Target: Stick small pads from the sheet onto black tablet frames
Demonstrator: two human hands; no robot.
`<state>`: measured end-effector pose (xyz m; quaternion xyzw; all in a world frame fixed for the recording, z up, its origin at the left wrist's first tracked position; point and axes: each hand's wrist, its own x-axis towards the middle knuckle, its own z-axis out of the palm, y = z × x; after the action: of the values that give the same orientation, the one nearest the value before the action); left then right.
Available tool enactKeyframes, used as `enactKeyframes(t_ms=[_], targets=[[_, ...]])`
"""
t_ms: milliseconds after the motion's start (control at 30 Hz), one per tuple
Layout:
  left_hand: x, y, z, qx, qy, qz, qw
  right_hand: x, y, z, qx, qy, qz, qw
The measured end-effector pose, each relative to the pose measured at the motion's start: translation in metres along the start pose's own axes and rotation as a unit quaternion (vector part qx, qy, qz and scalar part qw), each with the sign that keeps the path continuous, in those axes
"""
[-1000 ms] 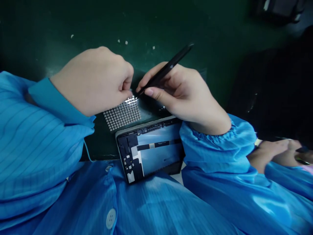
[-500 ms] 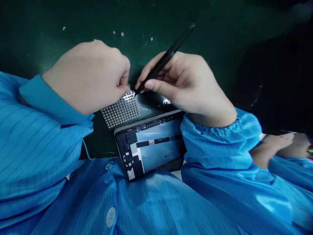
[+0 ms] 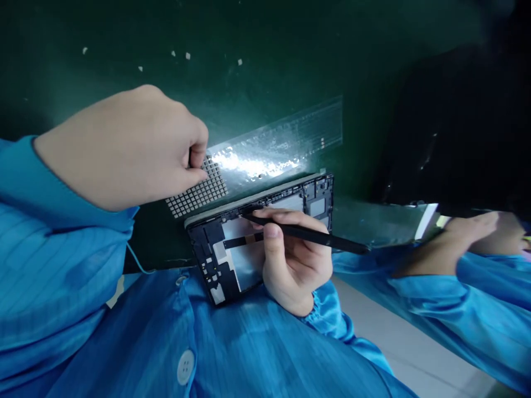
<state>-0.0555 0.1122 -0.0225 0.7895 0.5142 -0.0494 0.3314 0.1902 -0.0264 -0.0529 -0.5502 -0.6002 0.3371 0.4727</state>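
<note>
My left hand (image 3: pixel 136 146) is closed, with thumb and forefinger at the edge of a clear sheet (image 3: pixel 307 132) that carries a grid of small grey square pads (image 3: pixel 199 196); its other fingertips are hidden. In my right hand (image 3: pixel 294 260) are black tweezers (image 3: pixel 311 235), held like a pen. Their tip points down at the long upper edge of an opened tablet (image 3: pixel 249 271), and whether a pad sits in the tip is too small to tell. The tablet lies tilted against my front at the table edge, its inner parts and a dark ribbon cable showing.
Several loose pale bits (image 3: pixel 188 56) lie on the dark green table (image 3: pixel 269 33) beyond my hands. A dark object (image 3: pixel 440 127) stands at the right. Another person's hand (image 3: pixel 464 232) and blue sleeve (image 3: pixel 431 287) are at the right edge.
My right hand with the tweezers has come down from the pad sheet to the tablet's upper edge. More of the clear sheet now shows. My left hand stays at the pads.
</note>
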Motion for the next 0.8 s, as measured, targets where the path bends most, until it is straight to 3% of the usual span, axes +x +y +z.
enactKeyframes(t_ms=[167,333,400,467,567,633,800], targets=[[0.004,-0.003,0.002,-0.009,-0.015,-0.016,1.000,0.002,0.001,0.000,0.012,-0.013,-0.016,1.000],[0.003,-0.001,0.001,0.001,-0.009,-0.012,1.000,0.006,-0.012,-0.010,-0.052,-0.074,-0.060,0.994],[0.002,0.004,-0.002,0.021,-0.029,-0.015,0.999,0.029,-0.020,-0.016,-0.062,-0.108,-0.051,0.991],[0.001,0.008,-0.005,0.034,-0.038,-0.016,0.999,0.065,-0.024,-0.018,-0.059,-0.183,-0.041,0.981],[0.001,0.009,-0.006,0.022,-0.024,-0.032,0.999,0.126,-0.017,-0.008,-0.027,-0.339,-0.033,0.940],[0.001,0.008,-0.005,0.014,-0.020,-0.050,0.998,0.155,-0.006,0.003,-0.011,-0.402,-0.040,0.915],[0.000,0.005,-0.001,0.020,-0.012,-0.024,0.999,0.173,0.014,0.016,0.002,-0.453,-0.038,0.891]])
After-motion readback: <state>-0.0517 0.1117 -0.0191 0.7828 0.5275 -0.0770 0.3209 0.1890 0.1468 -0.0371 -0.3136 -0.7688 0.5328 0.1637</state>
